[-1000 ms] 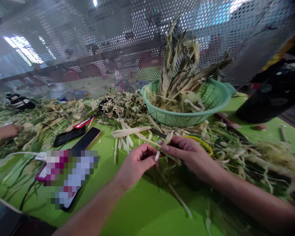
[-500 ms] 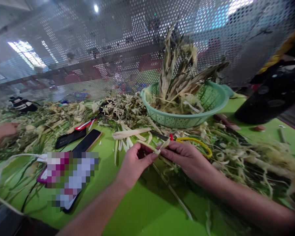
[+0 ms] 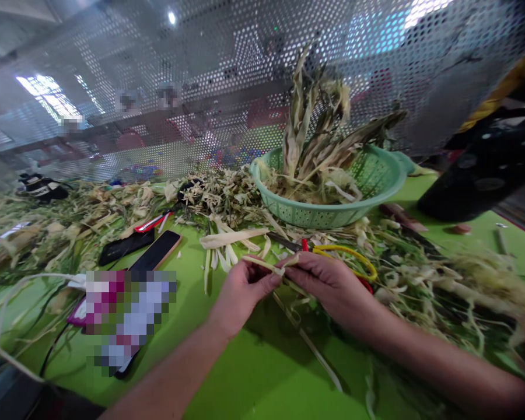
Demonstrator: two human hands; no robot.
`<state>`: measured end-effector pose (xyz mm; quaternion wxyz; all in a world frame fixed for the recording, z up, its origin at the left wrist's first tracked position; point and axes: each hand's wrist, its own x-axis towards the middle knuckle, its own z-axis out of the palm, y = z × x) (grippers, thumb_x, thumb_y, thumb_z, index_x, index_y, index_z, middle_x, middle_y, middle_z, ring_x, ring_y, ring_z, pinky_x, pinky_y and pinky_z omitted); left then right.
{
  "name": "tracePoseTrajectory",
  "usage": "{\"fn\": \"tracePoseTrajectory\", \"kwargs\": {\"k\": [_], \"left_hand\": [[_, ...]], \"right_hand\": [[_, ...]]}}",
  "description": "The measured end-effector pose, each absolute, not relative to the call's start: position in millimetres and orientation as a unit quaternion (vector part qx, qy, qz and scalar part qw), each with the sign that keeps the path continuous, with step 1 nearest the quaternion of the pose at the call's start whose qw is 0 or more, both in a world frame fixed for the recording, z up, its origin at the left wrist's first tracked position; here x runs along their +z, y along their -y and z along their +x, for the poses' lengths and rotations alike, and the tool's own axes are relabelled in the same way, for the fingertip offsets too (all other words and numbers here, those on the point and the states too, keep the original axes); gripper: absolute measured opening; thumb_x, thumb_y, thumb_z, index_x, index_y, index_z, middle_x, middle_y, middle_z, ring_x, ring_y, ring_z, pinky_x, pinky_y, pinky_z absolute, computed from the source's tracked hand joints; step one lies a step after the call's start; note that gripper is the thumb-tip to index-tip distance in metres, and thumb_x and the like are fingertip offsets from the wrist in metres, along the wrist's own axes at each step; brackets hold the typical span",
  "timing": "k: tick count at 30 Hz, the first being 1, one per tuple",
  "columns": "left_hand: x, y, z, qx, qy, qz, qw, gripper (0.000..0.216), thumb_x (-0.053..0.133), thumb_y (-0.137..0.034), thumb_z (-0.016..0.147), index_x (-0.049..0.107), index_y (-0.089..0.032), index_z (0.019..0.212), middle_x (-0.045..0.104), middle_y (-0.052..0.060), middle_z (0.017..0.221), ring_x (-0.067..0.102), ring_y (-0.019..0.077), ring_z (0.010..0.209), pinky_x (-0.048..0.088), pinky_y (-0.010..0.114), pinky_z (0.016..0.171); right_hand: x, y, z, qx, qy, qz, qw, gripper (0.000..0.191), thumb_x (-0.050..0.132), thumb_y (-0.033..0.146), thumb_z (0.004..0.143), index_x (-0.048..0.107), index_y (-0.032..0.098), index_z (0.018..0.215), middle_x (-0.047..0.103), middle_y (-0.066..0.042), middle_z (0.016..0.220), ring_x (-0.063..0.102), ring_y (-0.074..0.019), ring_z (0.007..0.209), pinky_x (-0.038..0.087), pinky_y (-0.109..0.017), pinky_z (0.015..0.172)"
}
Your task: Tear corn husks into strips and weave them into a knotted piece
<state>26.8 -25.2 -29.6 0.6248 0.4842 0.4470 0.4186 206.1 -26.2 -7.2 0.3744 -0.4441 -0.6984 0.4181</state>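
Observation:
Pinched between both hands is a pale corn husk strip (image 3: 262,264), its pieces crossing at the fingertips. My left hand (image 3: 240,294) grips it from the left with thumb and forefinger. From the right, my right hand (image 3: 328,280) closes on the same spot, fingers bent and partly hidden. Just behind the hands lie scissors (image 3: 347,249) with yellow and red handles, partly covered by my right hand. Several loose husk strips (image 3: 231,238) rest beyond my left hand. A long thin strip (image 3: 317,349) trails over the green table (image 3: 245,379) below the hands.
A green plastic colander (image 3: 319,216) holds dried husks. Scraps (image 3: 227,192) are heaped along the back. Phones (image 3: 157,254) and a red-handled cutter (image 3: 153,221) lie left, near a white cable (image 3: 0,326). Corn silk (image 3: 485,274) and a black bottle (image 3: 476,169) are right.
Another person's hand has left the view at the left edge, and a white strip-like thing shows there now. My own hands have barely shifted and keep hold of the husk.

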Motion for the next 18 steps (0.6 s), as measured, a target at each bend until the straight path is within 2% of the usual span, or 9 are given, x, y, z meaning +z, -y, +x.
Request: {"fn": "tracePoseTrajectory", "kwargs": {"k": [4,8,14,18], "left_hand": [[-30.0,25.7,27.7,0.417,-0.430,0.471,0.648,0.038,0.077,-0.040,0.071,0.064,-0.017,0.098,0.068,0.005,0.096,0.060,0.0164,0.093,0.043,0.031,0.089],[-26.4,26.2,27.4,0.407,-0.424,0.472,0.658,0.033,0.074,-0.040,0.074,0.066,-0.015,0.095,0.066,0.004,0.092,0.058,0.0142,0.087,0.044,0.029,0.085],[-21.7,25.7,26.6,0.410,-0.450,0.510,0.608,0.031,0.074,-0.042,0.074,0.063,-0.015,0.085,0.061,0.000,0.080,0.053,0.0121,0.077,0.041,0.027,0.075],[-22.3,24.6,25.8,0.397,-0.449,0.524,0.606,0.031,0.073,-0.042,0.075,0.064,-0.015,0.088,0.063,0.002,0.084,0.055,0.0136,0.079,0.042,0.028,0.077]], "right_hand": [[-9.7,24.9,206.1,0.435,0.678,-0.458,0.376,0.028,0.056,0.044,0.087,0.070,0.019,0.086,0.070,-0.003,0.081,0.063,-0.0217,0.081,0.049,-0.031,0.074],[-4.5,27.0,203.9,0.472,0.633,-0.459,0.406,0.027,0.062,0.046,0.083,0.066,0.019,0.080,0.068,-0.003,0.080,0.062,-0.0214,0.081,0.049,-0.030,0.074],[-1.6,29.1,202.2,0.498,0.616,-0.449,0.414,0.026,0.067,0.044,0.081,0.066,0.019,0.088,0.068,-0.003,0.084,0.061,-0.0190,0.079,0.047,-0.028,0.072],[-8.0,24.4,205.1,0.491,0.598,-0.469,0.426,0.026,0.070,0.044,0.078,0.068,0.019,0.084,0.066,-0.002,0.078,0.059,-0.0174,0.074,0.046,-0.028,0.069]]}}
